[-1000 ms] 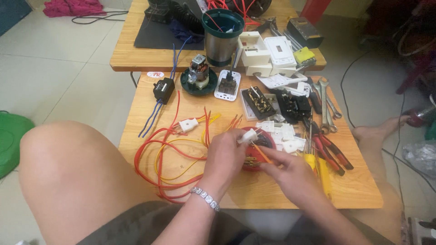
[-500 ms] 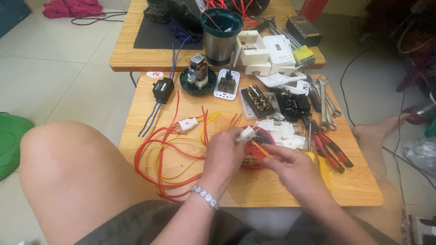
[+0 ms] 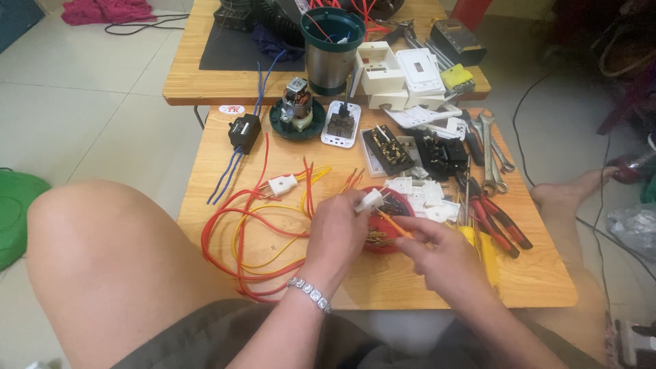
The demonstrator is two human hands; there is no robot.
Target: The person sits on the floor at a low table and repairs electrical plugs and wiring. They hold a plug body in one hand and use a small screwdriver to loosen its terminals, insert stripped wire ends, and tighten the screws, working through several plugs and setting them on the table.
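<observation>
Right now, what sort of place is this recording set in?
Probably a home or small-shop electrical repair spot, worked seated on a tiled floor. Low wooden tables carry loose red and yellow wires, white switch housings, and pliers beside wrenches.

Just one head-mounted view here, looking steeply down and forward over the person's lap onto the near table, close in, with a second table's near edge up top.

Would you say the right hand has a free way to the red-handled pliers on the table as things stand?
Probably yes: the red-handled pliers lie uncovered just beyond the right hand, nothing between them. That hand holds a thin orange tool, though, so it isn't free.
</observation>
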